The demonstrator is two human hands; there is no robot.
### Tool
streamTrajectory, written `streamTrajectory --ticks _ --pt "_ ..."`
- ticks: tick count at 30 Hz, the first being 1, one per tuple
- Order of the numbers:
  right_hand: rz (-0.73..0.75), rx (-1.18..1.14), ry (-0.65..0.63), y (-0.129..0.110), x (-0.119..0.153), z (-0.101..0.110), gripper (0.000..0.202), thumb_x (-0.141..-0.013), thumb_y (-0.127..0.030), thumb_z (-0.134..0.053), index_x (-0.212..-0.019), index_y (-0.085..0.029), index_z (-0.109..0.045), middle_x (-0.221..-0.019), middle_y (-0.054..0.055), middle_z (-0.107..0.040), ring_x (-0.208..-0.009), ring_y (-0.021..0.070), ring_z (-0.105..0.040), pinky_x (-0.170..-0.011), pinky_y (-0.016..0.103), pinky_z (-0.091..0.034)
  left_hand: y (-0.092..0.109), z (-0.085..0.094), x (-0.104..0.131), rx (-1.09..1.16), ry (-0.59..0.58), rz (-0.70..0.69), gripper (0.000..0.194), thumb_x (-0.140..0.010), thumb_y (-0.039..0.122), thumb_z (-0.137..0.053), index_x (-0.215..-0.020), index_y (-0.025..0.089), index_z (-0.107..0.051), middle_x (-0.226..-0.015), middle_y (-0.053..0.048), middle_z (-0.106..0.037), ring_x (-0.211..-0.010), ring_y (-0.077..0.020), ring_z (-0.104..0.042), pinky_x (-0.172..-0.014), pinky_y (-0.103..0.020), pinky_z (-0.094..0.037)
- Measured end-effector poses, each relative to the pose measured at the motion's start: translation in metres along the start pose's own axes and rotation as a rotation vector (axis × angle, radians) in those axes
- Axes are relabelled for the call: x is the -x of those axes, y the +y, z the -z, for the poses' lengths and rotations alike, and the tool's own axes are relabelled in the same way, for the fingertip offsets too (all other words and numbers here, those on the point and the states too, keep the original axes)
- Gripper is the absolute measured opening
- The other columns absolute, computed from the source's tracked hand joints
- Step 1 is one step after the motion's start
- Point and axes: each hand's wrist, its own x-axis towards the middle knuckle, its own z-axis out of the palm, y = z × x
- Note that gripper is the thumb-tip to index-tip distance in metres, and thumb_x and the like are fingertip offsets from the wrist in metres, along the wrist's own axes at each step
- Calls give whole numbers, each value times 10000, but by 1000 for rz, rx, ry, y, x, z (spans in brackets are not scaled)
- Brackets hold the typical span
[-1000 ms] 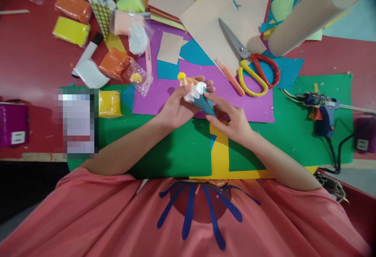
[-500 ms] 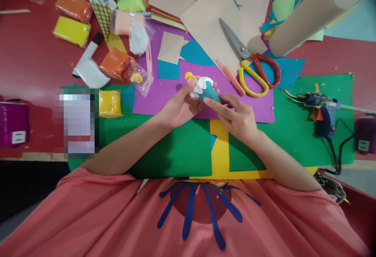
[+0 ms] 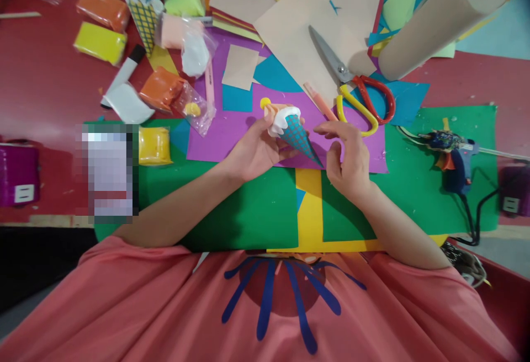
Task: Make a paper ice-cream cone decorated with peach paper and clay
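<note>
A toy ice cream cone [image 3: 298, 133], blue with a dark grid, lies slanted in my left hand [image 3: 256, 149], its tip towards the lower right. White clay [image 3: 284, 119] with a wavy edge wraps its wide end, with peach clay and a small yellow ball [image 3: 265, 103] beyond. The left fingers are closed round the cone from beneath and the side. My right hand [image 3: 348, 155] is apart from the cone, to its right, fingers bent and spread with nothing between them. Below both hands lies a purple sheet [image 3: 207, 149].
Scissors [image 3: 343, 69] and a peach marker [image 3: 318, 101] lie beyond the right hand. A glue gun [image 3: 457, 163] rests on the green mat [image 3: 414, 202] at right. Clay packs [image 3: 154, 145] and a grid-patterned cone [image 3: 143, 22] are at left; a paper roll [image 3: 439, 25] lies at upper right.
My right hand has let go of the cone and drawn back to the right, uncovering its pointed tip. The left hand keeps its hold in nearly the same place.
</note>
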Motion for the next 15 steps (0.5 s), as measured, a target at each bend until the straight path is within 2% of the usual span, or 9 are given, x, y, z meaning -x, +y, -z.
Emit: streamTrajectory --ticks 4,7,11,15 --pt "58 -127 1 -3 -1 0 485 -951 -66 -356 -1366 -312 -404 -1257 70 -689 -1226 217 -632 -977 438 -599 -5 5 0 -67 -49 23 409 -965 519 -533 -1254 239 -607 -1022 -22 -743 -947 -196 -747 -844 -313 -595" --pt "154 -102 -33 -3 -2 0 452 -961 -90 -380 -1372 -275 -402 -1291 83 -690 -1314 217 -587 -1034 460 -569 -6 5 0 -116 -96 33 315 -933 463 -616 -1150 235 -635 -981 0 -735 -885 -169 -742 -818 -294 -601" --pt "182 -26 -56 -2 -3 1 475 -958 -82 -390 -1401 -252 -398 -1331 102 -676 -1327 237 -591 -1056 495 -553 -6 5 1 -120 -149 0 290 -867 416 -718 -1090 248 -642 -947 31 -719 -829 -147 -730 -763 -283 -611" --pt "195 5 -71 -2 -3 1 513 -958 -79 -393 -1439 -253 -378 -1341 104 -674 -1323 246 -594 -1046 503 -560 -6 7 0 -147 -136 -50 337 -829 404 -759 -1113 263 -643 -965 37 -708 -849 -143 -721 -767 -286 -612"
